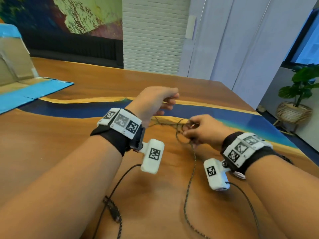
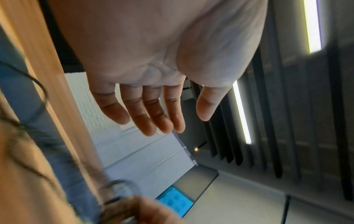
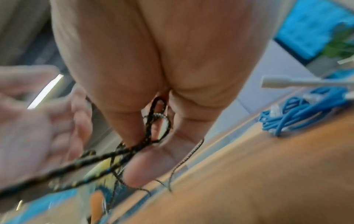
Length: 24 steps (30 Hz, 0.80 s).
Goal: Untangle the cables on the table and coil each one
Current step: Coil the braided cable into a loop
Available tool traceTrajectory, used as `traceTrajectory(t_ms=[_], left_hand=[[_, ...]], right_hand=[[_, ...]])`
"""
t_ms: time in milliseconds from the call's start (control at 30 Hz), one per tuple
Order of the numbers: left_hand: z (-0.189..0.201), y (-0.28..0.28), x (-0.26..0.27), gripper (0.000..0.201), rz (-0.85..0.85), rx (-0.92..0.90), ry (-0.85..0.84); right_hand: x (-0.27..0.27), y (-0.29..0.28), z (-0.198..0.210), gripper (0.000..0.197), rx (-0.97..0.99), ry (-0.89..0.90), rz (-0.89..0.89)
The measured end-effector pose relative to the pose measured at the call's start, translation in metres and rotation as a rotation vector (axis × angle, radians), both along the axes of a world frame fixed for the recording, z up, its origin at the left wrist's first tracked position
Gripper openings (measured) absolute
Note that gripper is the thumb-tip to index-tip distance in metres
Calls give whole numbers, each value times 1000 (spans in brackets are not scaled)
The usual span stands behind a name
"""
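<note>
The braided cable [image 1: 189, 182] runs off the picture's bottom edge; the right hand's fingers [image 1: 193, 133] hide part of its loops.

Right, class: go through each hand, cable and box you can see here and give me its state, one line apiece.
Left hand: open, fingers straight, holding nothing.
Right hand: pinching loops of the braided cable.
Braided cable: partly looped, rest trailing loose over the table.
Blue cable: bunched on the table.
Cardboard box: open.
</note>
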<state>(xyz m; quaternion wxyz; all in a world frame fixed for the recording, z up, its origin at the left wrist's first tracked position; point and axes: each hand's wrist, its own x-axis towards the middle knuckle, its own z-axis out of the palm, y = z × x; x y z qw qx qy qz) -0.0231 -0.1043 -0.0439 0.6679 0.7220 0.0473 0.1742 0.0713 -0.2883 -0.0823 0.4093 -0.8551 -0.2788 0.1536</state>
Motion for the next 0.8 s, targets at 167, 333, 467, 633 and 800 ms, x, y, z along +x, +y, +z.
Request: traceTrajectory(t_ms=[167,333,467,633,800], left_hand=[[-22,26,8,33,-63,56,226],[-32,19,19,34,-114,-28,193],[-41,29,21,13,38,-93,99],[-42,46,-2,11,-57,-257,56],[-26,75,-21,1,-136,-424,47]], right_hand=[[20,26,12,13,519,66,-136],[7,54,18,12,550,68,34],[-6,53,12,20,626,133,10],[-15,42,-17,9,729,371,-173],[-11,23,-32,15,792,518,-243]])
